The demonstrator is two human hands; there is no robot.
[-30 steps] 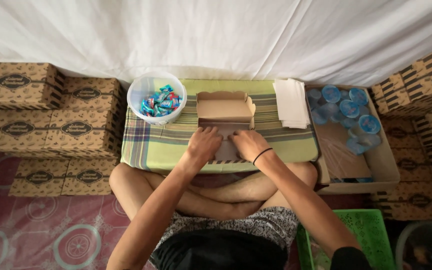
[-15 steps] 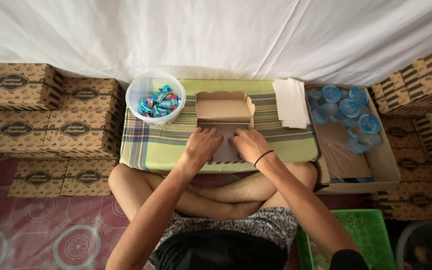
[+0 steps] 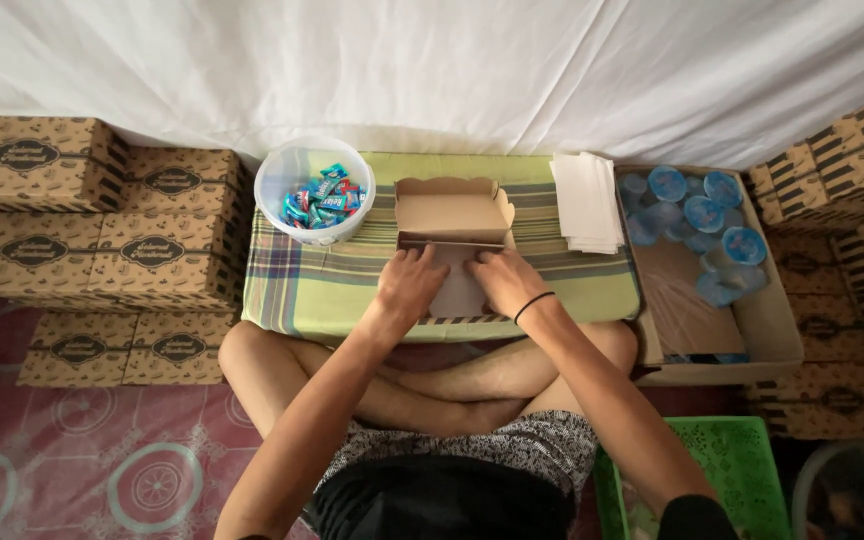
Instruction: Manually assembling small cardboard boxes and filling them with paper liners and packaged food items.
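A brown cardboard box (image 3: 452, 215) lies open on a low table covered with a green plaid cloth (image 3: 322, 285). Its lid flap stands up at the far side. My left hand (image 3: 409, 283) and my right hand (image 3: 505, 280) both rest on the box's near panel, with fingers pressing at its inner fold. A black band circles my right wrist. The near panel is mostly hidden under my hands.
A white tub of wrapped sweets (image 3: 315, 193) sits left of the box, and a stack of white paper (image 3: 585, 202) right of it. A carton of sealed water cups (image 3: 697, 215) stands farther right. Printed brown boxes (image 3: 102, 215) are stacked on both sides. A green basket (image 3: 727, 470) is near my right knee.
Both hands have shifted slightly toward the box's fold and stay on the near panel. The view has moved a little.
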